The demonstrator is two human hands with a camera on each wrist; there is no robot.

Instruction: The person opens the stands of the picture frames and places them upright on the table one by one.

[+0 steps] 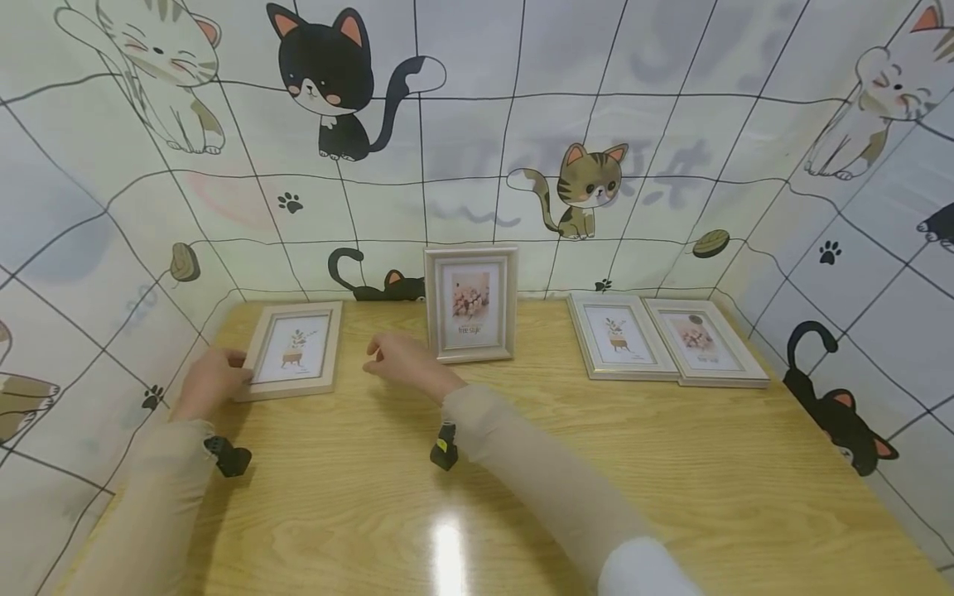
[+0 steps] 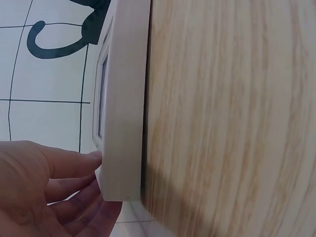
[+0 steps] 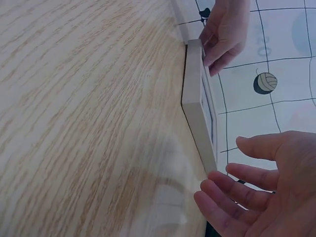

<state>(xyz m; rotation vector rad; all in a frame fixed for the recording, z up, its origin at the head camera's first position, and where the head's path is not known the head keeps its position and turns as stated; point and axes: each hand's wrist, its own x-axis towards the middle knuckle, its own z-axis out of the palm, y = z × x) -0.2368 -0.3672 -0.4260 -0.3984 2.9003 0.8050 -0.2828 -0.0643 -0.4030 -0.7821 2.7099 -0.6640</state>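
A pale wooden picture frame with a potted-plant print [image 1: 293,351] lies flat at about ten o'clock on the light oak-grain table [image 1: 522,463], close to the left wall of the cat-patterned backdrop [image 1: 477,149]. The person's left hand [image 1: 211,381] sits at the frame's left edge, near its lower corner. In the left wrist view its fingertips [image 2: 91,160] touch the frame's side [image 2: 126,98], the fingers nearly straight rather than wrapped round it, so this is a light contact and not a firm hold. The right hand [image 1: 398,360] hovers just off the frame's right edge, at roughly two o'clock from the left hand. In the right wrist view its fingers [image 3: 232,190] are spread and relaxed, near the frame's corner [image 3: 197,113] but holding nothing.

The frame looks light and stiff, with smooth painted moulding that could slip under fingertips alone. Its front is probably glazed, so it would be fragile if dropped or knocked against the table. The safest hold appears to be on the two long side rails, thumbs on top and fingers under the rim, away from the pane.

An upright frame with a flower print [image 1: 471,305] stands at twelve o'clock against the back wall. Two more flat frames [image 1: 667,339] lie side by side, touching, at about two o'clock.
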